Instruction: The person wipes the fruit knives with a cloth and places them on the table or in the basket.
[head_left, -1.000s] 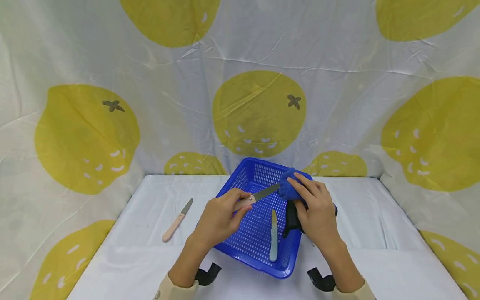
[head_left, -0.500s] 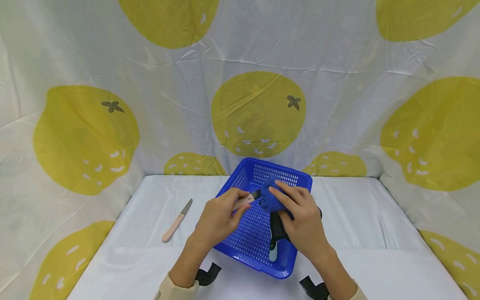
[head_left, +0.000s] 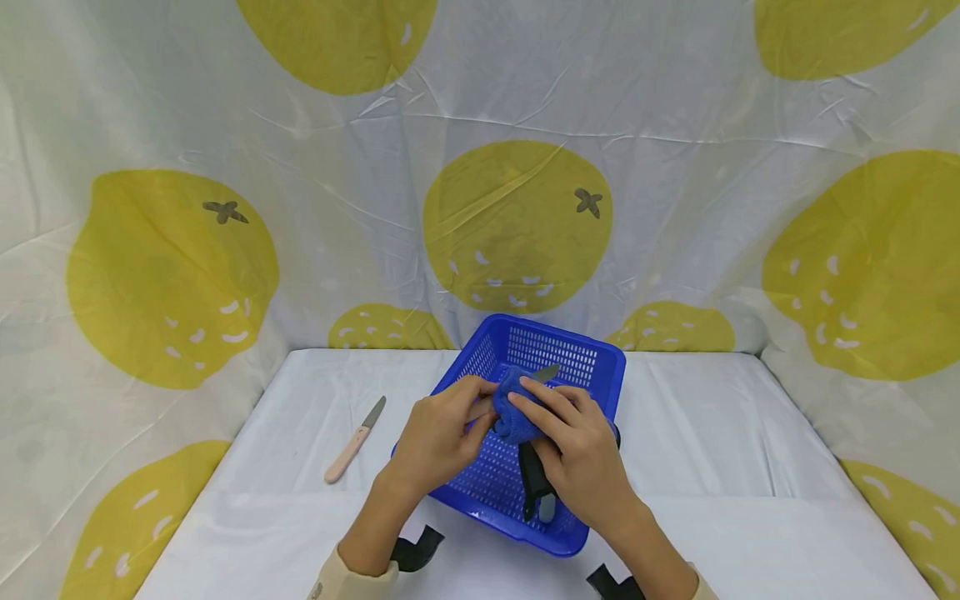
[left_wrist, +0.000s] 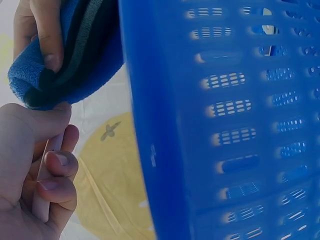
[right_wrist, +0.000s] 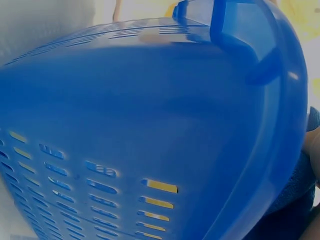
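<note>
So the left hand (head_left: 438, 429) had its fingers curled around the pale pink handle of a small metal-bladed knife (head_left: 548, 372), up above the blue perforated plastic basket (head_left: 502, 527). The right hand (head_left: 588, 454) was gripping a folded blue terry cloth with dark edging (head_left: 516, 408) over the blade, so just the tip poked out past it. Another knife, mostly covered, lay in the basket, a bit of its pale blue handle (head_left: 547, 508) showing. Over to the left, a second pink-handled knife (head_left: 358, 440) sat on the white-covered table (head_left: 255, 517).
</note>
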